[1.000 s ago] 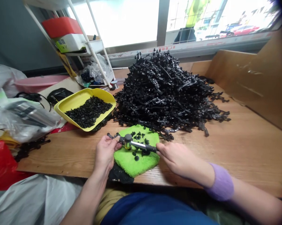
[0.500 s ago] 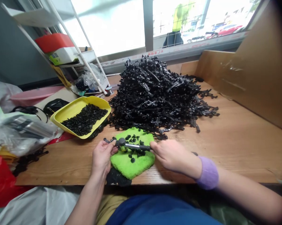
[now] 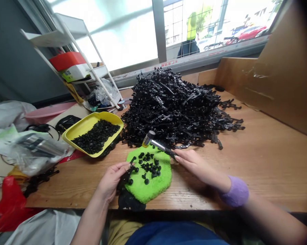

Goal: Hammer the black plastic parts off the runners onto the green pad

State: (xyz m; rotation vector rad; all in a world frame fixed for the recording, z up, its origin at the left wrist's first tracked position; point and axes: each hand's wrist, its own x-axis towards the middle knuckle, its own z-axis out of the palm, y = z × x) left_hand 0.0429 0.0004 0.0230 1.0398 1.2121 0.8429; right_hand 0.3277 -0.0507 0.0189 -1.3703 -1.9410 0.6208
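Our left hand's (image 3: 111, 179) grip is clamped on a black plastic strip (image 3: 129, 170) at the green pad's (image 3: 155, 186) left edge. Our right hand's (image 3: 194, 162) grip is closed round the small hammer (image 3: 158, 144), whose head hangs up and right of the strip.

Overexposed window (image 3: 133, 37) backlight, dim foreground, warped edges.

A small hammer (image 3: 157, 143) – metal head, dark handle – is hanging tilted in the right hand (image 3: 194, 165) over the far edge of the green cloth (image 3: 155, 187). The left hand (image 3: 111, 180) is pinching a black plastic clip (image 3: 127, 174) slanting across the cloth's left edge.
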